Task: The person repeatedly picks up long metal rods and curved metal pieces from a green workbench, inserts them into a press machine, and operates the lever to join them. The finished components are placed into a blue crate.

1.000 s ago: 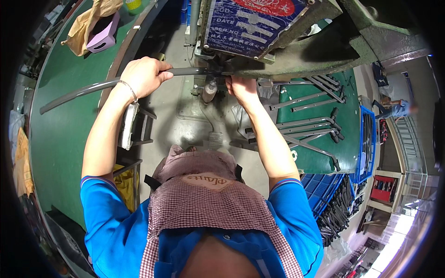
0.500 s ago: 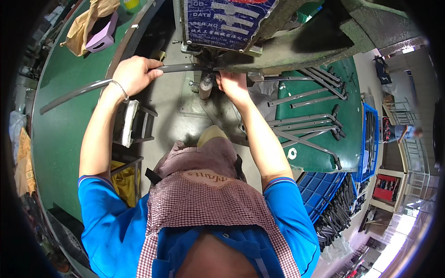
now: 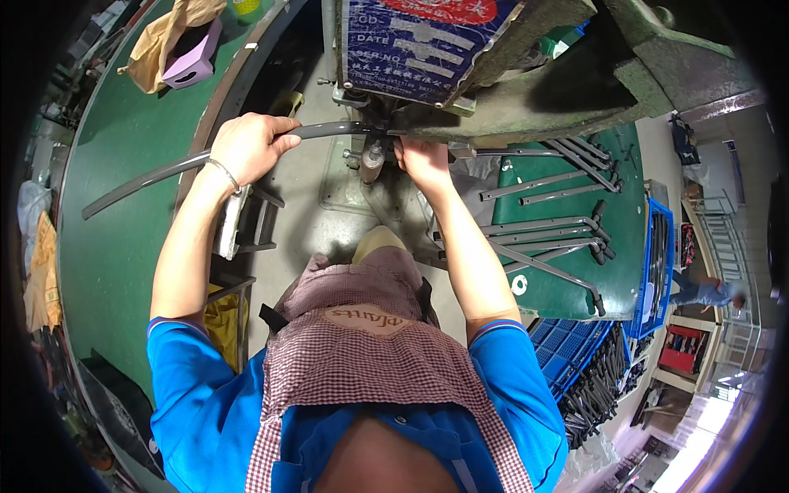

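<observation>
Tube (image 3: pixel 333 129), long, gently curved, glossy dark grey, apparently metal: lying across your front, left part over the smooth green tabletop (image 3: pixel 107 287), right end at the scuffed green metal machine (image 3: pixel 526 123). Left hand (image 3: pixel 246 148), yours, wrapped around the tube near mid-length; right hand (image 3: pixel 424 162), yours, by the machine, fingertips partly hidden, so its grip cannot be told. Handling, by judgement: stiff, fairly light, hardly fragile, perhaps slick; best held at mid-length, with a second hold near the machine end.
</observation>
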